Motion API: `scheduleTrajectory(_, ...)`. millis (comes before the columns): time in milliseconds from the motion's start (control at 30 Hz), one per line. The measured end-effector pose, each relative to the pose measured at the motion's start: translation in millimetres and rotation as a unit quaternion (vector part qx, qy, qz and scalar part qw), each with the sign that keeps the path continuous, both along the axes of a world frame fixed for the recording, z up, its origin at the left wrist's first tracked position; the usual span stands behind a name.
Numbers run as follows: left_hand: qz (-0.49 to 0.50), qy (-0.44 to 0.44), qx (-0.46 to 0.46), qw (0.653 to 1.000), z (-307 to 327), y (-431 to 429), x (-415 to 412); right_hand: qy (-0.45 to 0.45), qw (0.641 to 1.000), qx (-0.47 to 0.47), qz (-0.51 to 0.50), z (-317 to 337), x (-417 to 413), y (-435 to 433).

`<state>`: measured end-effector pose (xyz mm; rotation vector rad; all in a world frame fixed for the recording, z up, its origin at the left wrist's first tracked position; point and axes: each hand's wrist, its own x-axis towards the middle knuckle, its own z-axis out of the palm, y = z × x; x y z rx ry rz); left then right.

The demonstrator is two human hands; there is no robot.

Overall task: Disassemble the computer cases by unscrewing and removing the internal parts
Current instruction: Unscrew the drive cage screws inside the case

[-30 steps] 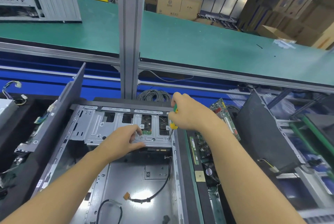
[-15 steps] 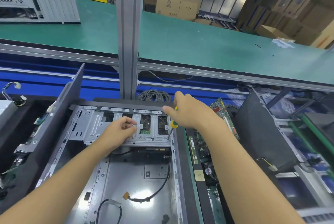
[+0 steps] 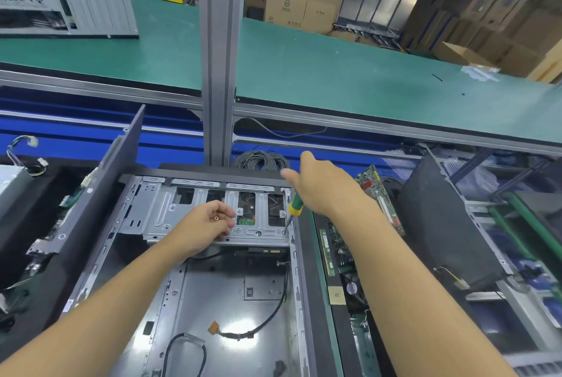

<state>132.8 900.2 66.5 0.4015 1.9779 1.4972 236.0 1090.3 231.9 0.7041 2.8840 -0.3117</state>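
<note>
We have the computer case [image 3: 213, 300] lying open on its side in front of us, and the drive cage [image 3: 158, 212] sits across its far end. Our right hand [image 3: 322, 191] is wrapped round the green and yellow handle of the screwdriver [image 3: 294, 205], whose tip stands on the corner screw [image 3: 285, 232] at the cage's near right corner. Our left hand [image 3: 206, 224] rests on the middle of the cage with its fingers curled, pinching a small brass screw [image 3: 216, 218]. A hard drive [image 3: 246, 203] shows through the cage's openings, and a loose cable [image 3: 267, 309] trails over the case floor.

We judge the cage to be thin sheet steel: stiff, fairly light by itself, made heavier by the drive inside, and likely sharp along its stamped edges. Once it is free, we would take it by the flat near lip and a side wall, not through the cut-outs, where our fingers would press on the drive's board. The tiny screw is slippery and easily dropped into the case, so it wants setting aside before both hands lift
</note>
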Motion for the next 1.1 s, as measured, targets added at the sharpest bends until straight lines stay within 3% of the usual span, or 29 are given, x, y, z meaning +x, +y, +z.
scheduleTrajectory(200,0.0,-0.006,-0.003,1.0,-4.0,-2.3,-4.5,-0.084,0.981,-0.117,0.128,14.2,0.5,4.8)
scheduleTrajectory(367,-0.002,-0.005,0.001,1.0,-4.5,-2.4,-4.6,-0.045,0.998,0.042,0.03,6.0,-0.9,-1.6)
scheduleTrajectory(467,-0.009,-0.005,0.003,1.0,-3.6,-3.5,-4.1,-0.03,0.998,0.015,0.058,6.0,-3.7,1.4)
scheduleTrajectory(600,-0.004,-0.006,0.008,1.0,-2.1,-3.0,-2.3,-0.098,0.988,-0.05,0.107,16.5,-2.6,4.9)
scheduleTrajectory(767,-0.005,0.011,-0.002,1.0,-0.9,-0.9,-0.7,-0.045,0.995,0.082,0.038,5.7,-1.6,-1.7)
scheduleTrajectory(867,-0.005,0.013,-0.003,1.0,-2.2,-1.1,-1.4,-0.01,0.998,0.039,0.054,3.6,-2.5,0.7)
scheduleTrajectory(1000,-0.007,0.012,-0.001,1.0,-5.0,-1.5,-3.3,-0.075,0.99,-0.049,0.105,13.3,-2.8,8.0)
scheduleTrajectory(1100,-0.01,0.011,0.0,1.0,-7.8,-1.9,-5.3,-0.069,0.992,-0.027,0.098,10.3,-2.5,8.5)
